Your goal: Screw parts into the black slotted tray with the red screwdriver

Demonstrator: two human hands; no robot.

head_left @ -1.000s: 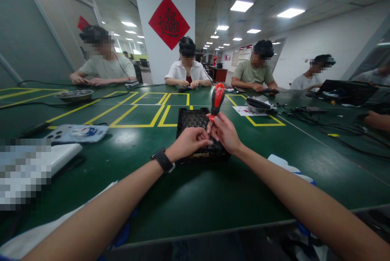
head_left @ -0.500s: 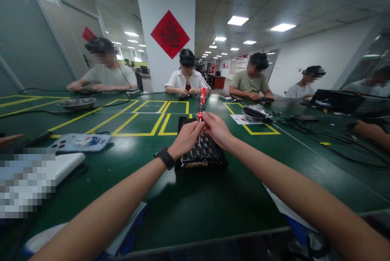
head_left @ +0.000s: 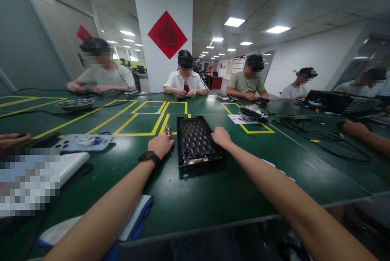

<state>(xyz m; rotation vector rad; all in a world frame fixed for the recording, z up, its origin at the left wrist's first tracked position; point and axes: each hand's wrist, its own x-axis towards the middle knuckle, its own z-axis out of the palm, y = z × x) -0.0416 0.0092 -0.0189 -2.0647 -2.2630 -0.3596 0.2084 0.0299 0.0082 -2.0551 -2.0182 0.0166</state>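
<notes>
A black rectangular device (head_left: 195,141) with a ribbed top lies flat on the green table (head_left: 213,196) in front of me. My left hand (head_left: 161,145), with a dark watch on the wrist, is closed round a red-handled screwdriver (head_left: 167,130) just left of the device, the handle's end poking out past my fingers. My right hand (head_left: 221,136) rests curled on the device's right edge, gripping or steadying it.
A phone in a blue patterned case (head_left: 83,142) and a white box lie to the left. A metal bowl (head_left: 74,103) sits far left, another bowl on paper (head_left: 250,114) far right, with cables (head_left: 319,139). Several people sit round the table; another person's hand (head_left: 14,140) is at the left edge.
Both hands held the screwdriver upright above the device. Now my left hand has brought it down to the table left of the device, and my right hand has dropped onto the device's right edge.
</notes>
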